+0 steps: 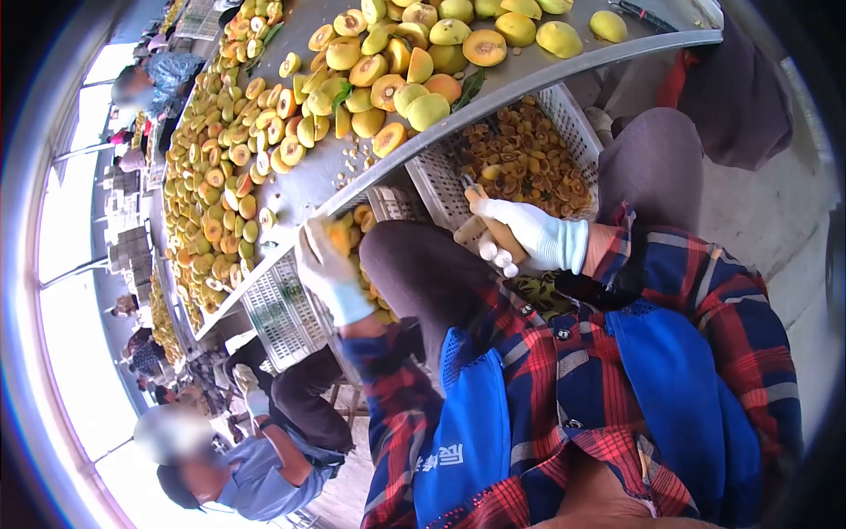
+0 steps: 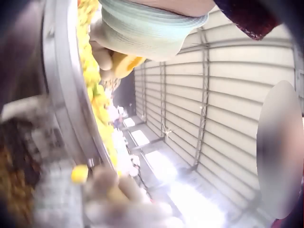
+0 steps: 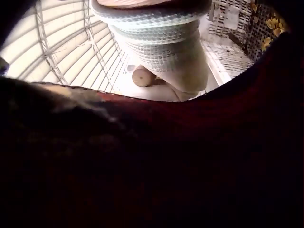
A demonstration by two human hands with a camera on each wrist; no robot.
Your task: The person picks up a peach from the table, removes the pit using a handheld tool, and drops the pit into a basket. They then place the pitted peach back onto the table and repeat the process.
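In the head view, my gloved left hand (image 1: pixel 328 269), blurred, is at the table's near edge with an orange-yellow fruit piece (image 1: pixel 337 236) in its fingers. The left wrist view shows the cut fruit (image 2: pixel 126 65) held beyond the cuff. My gloved right hand (image 1: pixel 533 234) grips a thick wooden handle (image 1: pixel 500 234), its metal tip (image 1: pixel 467 181) pointing over a basket of brown-orange scraps (image 1: pixel 520 159). The handle's round end (image 3: pixel 142 77) shows beside the glove in the right wrist view. Halved and whole yellow fruit (image 1: pixel 427 110) lie on the metal table (image 1: pixel 339 159).
White crates (image 1: pixel 282 313) stand under the table edge, one holding yellow fruit (image 1: pixel 363 216) near the left knee. A black pen-like object (image 1: pixel 643 15) lies on the table's far right. Another person (image 1: pixel 264 480) sits at the left, with others farther along.
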